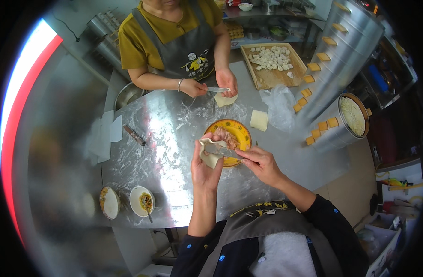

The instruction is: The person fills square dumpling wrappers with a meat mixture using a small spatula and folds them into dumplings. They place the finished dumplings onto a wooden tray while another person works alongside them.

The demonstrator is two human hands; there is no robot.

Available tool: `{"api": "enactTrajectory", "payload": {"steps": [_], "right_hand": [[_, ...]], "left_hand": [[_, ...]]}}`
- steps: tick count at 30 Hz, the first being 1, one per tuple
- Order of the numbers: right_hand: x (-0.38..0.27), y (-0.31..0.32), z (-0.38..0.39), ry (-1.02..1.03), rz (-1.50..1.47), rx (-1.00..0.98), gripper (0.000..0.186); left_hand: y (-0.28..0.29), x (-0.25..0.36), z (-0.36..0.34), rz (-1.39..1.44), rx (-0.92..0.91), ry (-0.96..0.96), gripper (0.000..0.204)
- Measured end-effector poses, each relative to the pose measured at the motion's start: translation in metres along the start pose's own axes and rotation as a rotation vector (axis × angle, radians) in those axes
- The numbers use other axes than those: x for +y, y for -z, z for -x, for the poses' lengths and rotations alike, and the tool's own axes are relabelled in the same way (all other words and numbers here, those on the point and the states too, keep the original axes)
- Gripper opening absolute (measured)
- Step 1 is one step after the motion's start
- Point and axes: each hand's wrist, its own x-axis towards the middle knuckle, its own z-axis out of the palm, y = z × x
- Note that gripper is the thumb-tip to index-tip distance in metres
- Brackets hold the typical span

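My left hand (pixel 203 166) cups a pale dough wrapper (pixel 210 150) over the metal table (pixel 174 138). My right hand (pixel 260 161) grips a flat metal spatula (pixel 223 150) whose blade lies across that wrapper. Just behind both hands stands a yellow bowl (pixel 239 131) with pinkish meat filling (pixel 226 136). A stack of square wrappers (pixel 259 120) lies to the right of the bowl.
A person in a yellow shirt and grey apron (pixel 174 41) works across the table with a wrapper (pixel 225 99) and a spatula. A wooden tray of finished dumplings (pixel 272 64) sits at the back right, metal steamer stacks (pixel 345 51) beyond. Two small dishes (pixel 128 201) stand at the front left.
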Motion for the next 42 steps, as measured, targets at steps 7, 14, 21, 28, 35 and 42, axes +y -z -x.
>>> {"api": "enactTrajectory", "payload": {"steps": [7, 14, 21, 28, 35, 42], "right_hand": [[0.008, 0.01, 0.01, -0.058, 0.155, -0.128, 0.036], [0.006, 0.065, 0.029, -0.189, -0.036, -0.096, 0.034], [0.015, 0.052, 0.035, -0.207, -0.088, -0.097, 0.033], [0.014, 0.044, 0.033, -0.191, -0.08, -0.094, 0.035], [0.015, 0.04, 0.031, -0.176, -0.058, -0.111, 0.035], [0.01, 0.039, 0.026, -0.14, -0.037, -0.102, 0.035]], "left_hand": [[0.042, -0.023, -0.007, 0.046, 0.212, 0.06, 0.024], [0.044, -0.007, -0.01, 0.294, 0.137, -0.023, 0.023], [0.026, -0.006, -0.007, 0.394, 0.216, -0.043, 0.024], [0.032, -0.009, -0.007, 0.339, 0.191, -0.051, 0.024], [0.029, -0.013, -0.005, 0.153, 0.186, -0.075, 0.026], [0.03, -0.017, -0.004, -0.09, 0.079, -0.097, 0.022]]}}
